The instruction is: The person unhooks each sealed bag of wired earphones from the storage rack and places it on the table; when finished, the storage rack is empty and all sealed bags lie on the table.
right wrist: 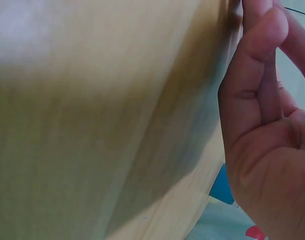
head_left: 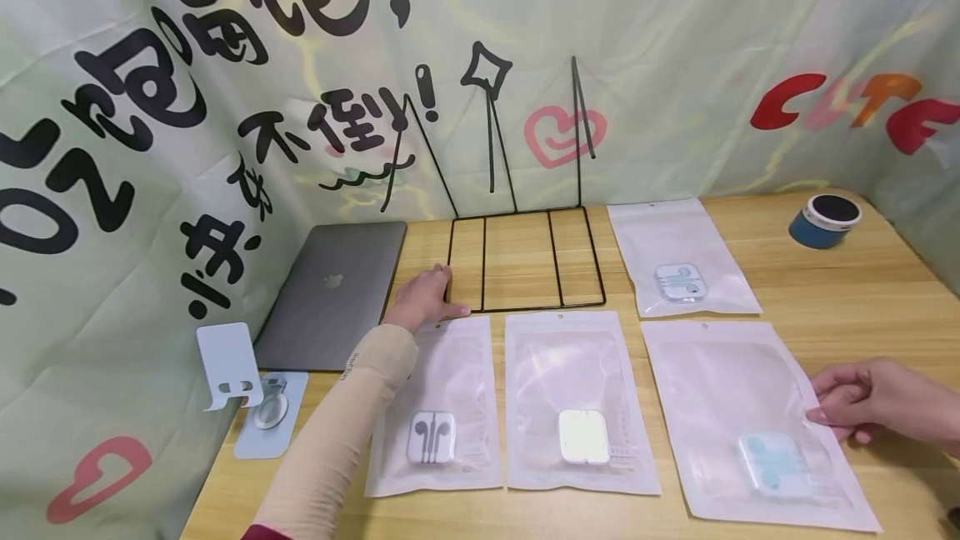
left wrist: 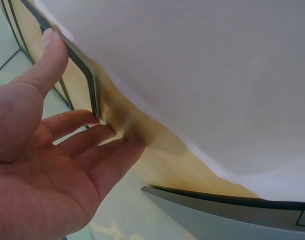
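In the head view my left hand (head_left: 422, 297) holds the near left corner of a black wire rack (head_left: 517, 309). Its thumb (left wrist: 52, 47) lies on the front bar in the left wrist view, and the fingers reach round to the side bar. At the right, my right hand (head_left: 873, 400) pinches the edge of a white pouch (head_left: 720, 390) with a blurred earphone case inside. Two similar pouches lie before the rack: one with an earphone case (head_left: 432, 437), one with a plain white square case (head_left: 584, 437). In the right wrist view the pinched edge cannot be made out.
A grey laptop (head_left: 330, 298) lies closed at the left, beside a white stand (head_left: 229, 365). Right of the rack is another pouch (head_left: 667, 232) with an earphone case. A blue and white cylinder (head_left: 819, 230) stands at the back right. Behind hangs a printed cloth (head_left: 660, 40).
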Motion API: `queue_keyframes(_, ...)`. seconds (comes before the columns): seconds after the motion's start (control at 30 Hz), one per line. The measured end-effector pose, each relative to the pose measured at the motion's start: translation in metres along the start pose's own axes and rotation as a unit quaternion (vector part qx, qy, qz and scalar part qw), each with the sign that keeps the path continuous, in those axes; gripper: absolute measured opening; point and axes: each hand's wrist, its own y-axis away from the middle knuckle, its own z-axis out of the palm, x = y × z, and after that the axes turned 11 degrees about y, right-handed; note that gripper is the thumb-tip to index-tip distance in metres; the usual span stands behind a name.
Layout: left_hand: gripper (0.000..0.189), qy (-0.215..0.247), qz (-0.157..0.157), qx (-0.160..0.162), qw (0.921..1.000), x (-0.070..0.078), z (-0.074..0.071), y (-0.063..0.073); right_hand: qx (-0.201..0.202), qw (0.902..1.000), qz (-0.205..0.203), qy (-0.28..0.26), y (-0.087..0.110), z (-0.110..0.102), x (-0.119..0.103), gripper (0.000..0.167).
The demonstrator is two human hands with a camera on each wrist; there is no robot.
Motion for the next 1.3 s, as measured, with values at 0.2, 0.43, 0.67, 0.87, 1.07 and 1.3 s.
queue_keyframes(0.2,0.084,-0.001,-0.001,-0.002,1.0000,0.000,0.000,0.000,0.031,0.9987,0.030,0.026,-0.002,-0.001,-0.005,0.042)
queue_keyframes(0.43,0.086,-0.004,-0.001,-0.006,1.0000,0.001,0.000,-0.001,0.040,0.9981,0.038,0.025,0.000,-0.001,-0.007,0.047)
queue_keyframes(0.67,0.086,-0.006,-0.001,-0.005,1.0000,0.003,-0.002,-0.002,0.046,0.9974,0.046,0.030,0.000,-0.002,-0.007,0.050)
queue_keyframes(0.87,0.088,-0.003,-0.004,-0.013,0.9999,0.005,-0.002,-0.003,0.063,0.9965,0.028,0.049,0.003,-0.008,-0.007,0.054)
queue_keyframes(1.07,0.087,0.010,-0.009,-0.016,0.9998,0.004,-0.001,-0.003,0.136,0.9863,-0.011,0.093,0.010,-0.018,-0.010,0.034)
queue_keyframes(1.3,0.088,0.027,-0.006,-0.013,0.9995,-0.001,-0.006,-0.002,0.170,0.9741,-0.029,0.146,0.000,-0.029,-0.038,0.038)
